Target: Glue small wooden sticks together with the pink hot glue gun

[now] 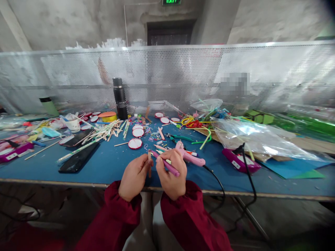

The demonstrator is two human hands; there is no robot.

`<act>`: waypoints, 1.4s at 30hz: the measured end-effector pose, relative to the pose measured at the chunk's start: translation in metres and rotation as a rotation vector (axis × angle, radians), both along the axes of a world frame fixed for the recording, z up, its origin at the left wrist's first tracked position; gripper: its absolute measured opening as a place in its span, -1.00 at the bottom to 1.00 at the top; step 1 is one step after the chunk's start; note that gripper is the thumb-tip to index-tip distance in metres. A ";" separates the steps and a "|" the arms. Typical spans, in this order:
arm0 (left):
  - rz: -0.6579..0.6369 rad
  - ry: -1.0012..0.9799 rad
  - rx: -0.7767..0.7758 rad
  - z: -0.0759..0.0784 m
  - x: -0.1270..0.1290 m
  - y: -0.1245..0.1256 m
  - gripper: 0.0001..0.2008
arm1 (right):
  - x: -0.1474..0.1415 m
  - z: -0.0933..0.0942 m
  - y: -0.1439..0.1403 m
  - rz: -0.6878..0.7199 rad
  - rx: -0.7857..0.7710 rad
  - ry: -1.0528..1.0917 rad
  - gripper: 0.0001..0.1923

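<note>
Near the table's front edge my left hand (134, 177) is closed around a short wooden craft stick (149, 166), held nearly upright. My right hand (173, 174) grips a purple marker pen (169, 166) like a pencil, its tip pointing at the upper part of the stick; I cannot tell whether they touch. Just beyond the right hand lies a pink glue gun (192, 157) with a black cord. Several more pens lie partly hidden behind my hands. White discs with red rims, such as the nearest one (135, 143), lie ahead of the left hand.
A pile of craft sticks (104, 131), a black phone (78, 158) and a black thermos (119, 99) stand to the left. On the right are a purple device (240, 161) with a cord, a clear plastic bag (261, 136) and coloured pipe cleaners (193, 122). A perforated metal screen (172, 75) closes the back.
</note>
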State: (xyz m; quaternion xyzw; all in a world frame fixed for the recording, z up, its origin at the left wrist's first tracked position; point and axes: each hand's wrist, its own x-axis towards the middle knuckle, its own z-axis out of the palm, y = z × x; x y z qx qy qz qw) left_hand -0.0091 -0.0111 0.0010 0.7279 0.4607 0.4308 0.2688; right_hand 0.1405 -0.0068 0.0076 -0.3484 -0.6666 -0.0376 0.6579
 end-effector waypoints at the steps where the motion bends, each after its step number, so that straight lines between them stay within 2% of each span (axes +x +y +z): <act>1: -0.002 -0.004 -0.001 0.000 0.000 0.000 -0.60 | 0.000 0.000 0.000 -0.002 0.000 -0.003 -0.84; 42: -0.009 0.005 -0.011 -0.001 0.000 0.000 -0.59 | -0.001 0.002 -0.001 0.044 0.007 -0.020 -0.84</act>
